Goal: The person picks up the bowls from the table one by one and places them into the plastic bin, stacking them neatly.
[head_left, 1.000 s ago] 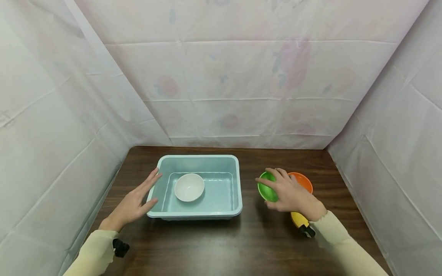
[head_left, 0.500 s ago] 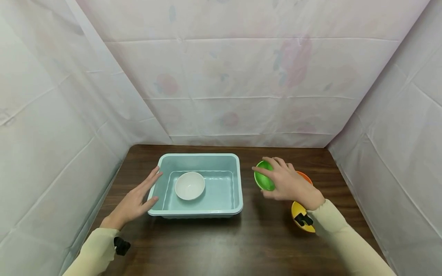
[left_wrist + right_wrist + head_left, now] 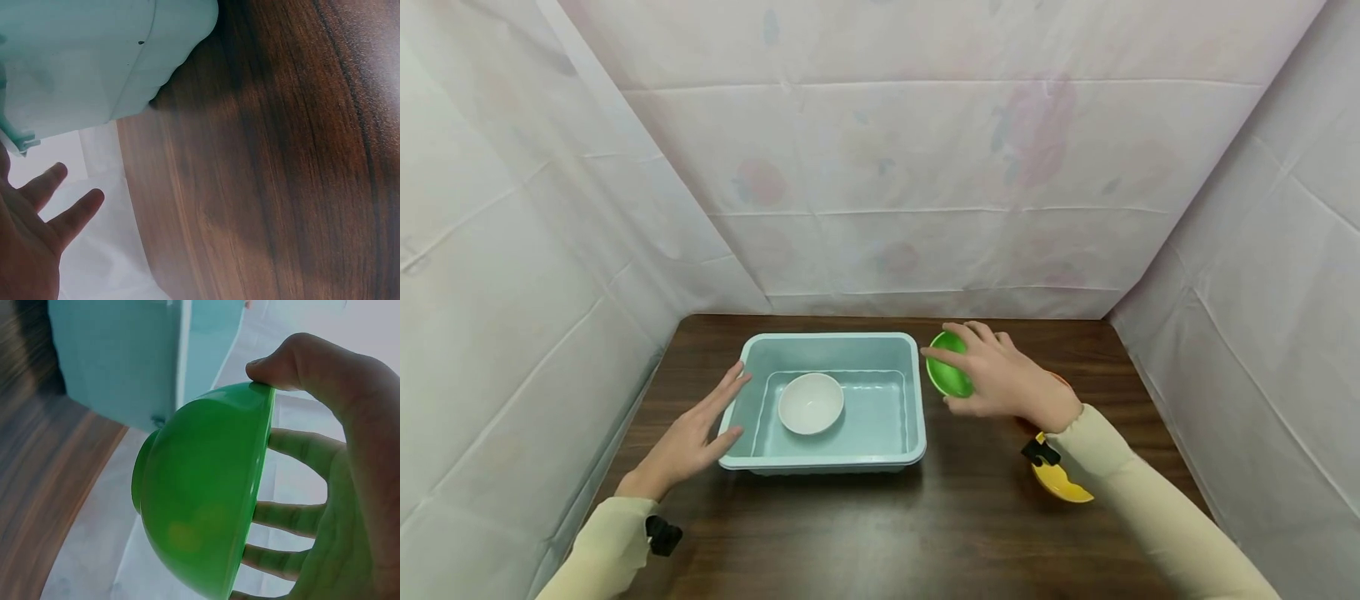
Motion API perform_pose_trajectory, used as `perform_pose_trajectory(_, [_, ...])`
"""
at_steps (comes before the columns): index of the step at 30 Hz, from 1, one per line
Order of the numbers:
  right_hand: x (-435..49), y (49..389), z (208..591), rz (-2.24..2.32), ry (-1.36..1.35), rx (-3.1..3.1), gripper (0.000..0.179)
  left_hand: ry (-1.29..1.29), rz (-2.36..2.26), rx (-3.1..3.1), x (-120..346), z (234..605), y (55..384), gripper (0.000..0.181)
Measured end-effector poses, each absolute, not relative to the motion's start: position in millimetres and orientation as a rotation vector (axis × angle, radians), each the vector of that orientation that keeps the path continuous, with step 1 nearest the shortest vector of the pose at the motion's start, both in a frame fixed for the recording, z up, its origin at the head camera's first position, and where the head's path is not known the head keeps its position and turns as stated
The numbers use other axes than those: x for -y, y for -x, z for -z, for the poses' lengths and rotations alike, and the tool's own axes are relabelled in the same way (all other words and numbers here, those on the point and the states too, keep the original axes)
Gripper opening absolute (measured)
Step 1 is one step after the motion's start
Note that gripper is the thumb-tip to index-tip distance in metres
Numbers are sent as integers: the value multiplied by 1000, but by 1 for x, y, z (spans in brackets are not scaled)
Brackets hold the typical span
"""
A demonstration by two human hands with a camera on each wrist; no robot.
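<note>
Head view, left to right. Bare left hand (image 3: pixel 688 442): grip spread, thumb apart from the fingers, at the left wall of a pale blue-green rectangular plastic-looking tub (image 3: pixel 823 461); contact cannot be told. Tub sits on the dark wood-grain desk (image 3: pixel 850 542), long axis left-right; inside, left of centre, a small round white bowl (image 3: pixel 811 404), upright.

Just right of the tub's right wall, toward its far corner: a glossy green round bowl (image 3: pixel 947 381), apparently off the desk. Bare right hand (image 3: pixel 1000 379) comes from its right, grip pinching the rim; thumb on the near side, fingertips partly hidden. Key relation: tub lies left of this grip; right hand nearer the green bowl. Bowl round, no long axis; tilted, mouth toward the palm, foot away.

Farther right: yellow bowl (image 3: pixel 1060 483), partly covered by sleeve; orange sliver (image 3: pixel 1060 378) behind the wrist.
</note>
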State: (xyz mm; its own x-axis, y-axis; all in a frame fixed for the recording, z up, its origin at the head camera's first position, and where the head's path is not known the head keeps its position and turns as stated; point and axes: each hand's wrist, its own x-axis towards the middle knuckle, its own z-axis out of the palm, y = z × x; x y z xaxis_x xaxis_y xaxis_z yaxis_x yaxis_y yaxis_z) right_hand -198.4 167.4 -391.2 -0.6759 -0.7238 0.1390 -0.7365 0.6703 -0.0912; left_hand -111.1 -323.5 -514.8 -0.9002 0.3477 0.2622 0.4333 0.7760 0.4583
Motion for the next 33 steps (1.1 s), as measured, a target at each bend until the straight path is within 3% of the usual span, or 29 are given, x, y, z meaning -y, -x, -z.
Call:
perform_pose_trajectory(22, [-108,200,370,-168,-1343,2745,63,612,797,2813,324,514,110,83])
perform_pose_trajectory(33, [-76,213,381,-184,-1380,2756,66,612,803,2809,325,514,108,83])
